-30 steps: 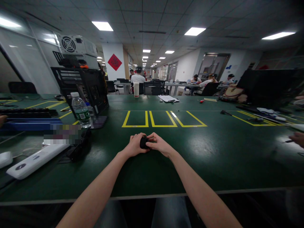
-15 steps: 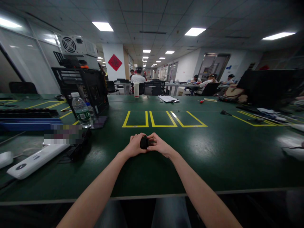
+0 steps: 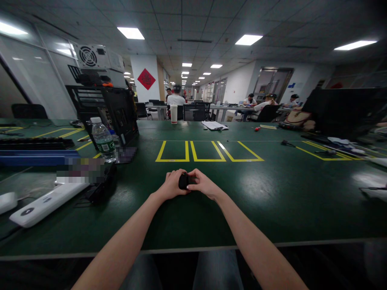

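A small black object (image 3: 183, 181), its kind too dark to make out, sits between my two hands above the green table (image 3: 187, 225). Fingers and thumb of my left hand (image 3: 172, 183) wrap round it from the left. From the right, my right hand (image 3: 202, 184) pinches at its edge with thumb and fingertips. Part of the object is hidden behind the fingers. Just beyond the hands, yellow tape outlines (image 3: 207, 160) mark the tabletop.
On the left are a white power strip (image 3: 48, 204), a water bottle (image 3: 104, 141) and an open black computer case (image 3: 117, 112). A white cup (image 3: 173, 114) and a clipboard (image 3: 215, 125) lie farther back. Several people sit in the background.
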A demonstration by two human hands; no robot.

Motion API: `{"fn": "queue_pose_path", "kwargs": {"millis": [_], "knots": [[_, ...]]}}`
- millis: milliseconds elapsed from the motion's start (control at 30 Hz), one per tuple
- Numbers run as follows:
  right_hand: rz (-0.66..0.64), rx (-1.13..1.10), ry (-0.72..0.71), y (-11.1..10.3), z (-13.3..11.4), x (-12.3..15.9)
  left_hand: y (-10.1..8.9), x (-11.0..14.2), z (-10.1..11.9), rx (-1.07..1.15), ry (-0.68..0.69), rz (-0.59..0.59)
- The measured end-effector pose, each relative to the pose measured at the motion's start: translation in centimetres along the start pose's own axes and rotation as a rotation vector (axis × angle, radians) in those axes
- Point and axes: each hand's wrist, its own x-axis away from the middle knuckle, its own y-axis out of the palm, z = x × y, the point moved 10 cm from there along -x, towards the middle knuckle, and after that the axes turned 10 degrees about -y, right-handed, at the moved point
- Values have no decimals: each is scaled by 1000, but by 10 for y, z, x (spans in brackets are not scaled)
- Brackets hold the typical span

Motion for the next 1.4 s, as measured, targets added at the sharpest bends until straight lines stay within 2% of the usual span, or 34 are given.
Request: {"fn": "queue_pose_path", "kwargs": {"millis": [100, 300, 633, 867, 967, 1200, 1400], "knots": [[-11, -5, 16, 3, -2, 2, 2, -1, -1, -7, 0, -3], [59, 16, 30, -3, 1, 0, 2, -2, -3, -21, -10, 12], [-10, -15, 31, 2, 4, 2, 3, -2, -3, -16, -13, 18], [92, -39, 71, -6, 11, 0, 0, -1, -1, -4, -20, 6], [84, -8, 106, -6, 11, 1, 0, 0, -2, 2, -32, 0], [-9, -2, 34, 2, -1, 4, 3, -2, -3, -26, -30, 14], [42, -26, 63, -1, 2, 5, 2, -1, -2, -27, -24, 6]]}}
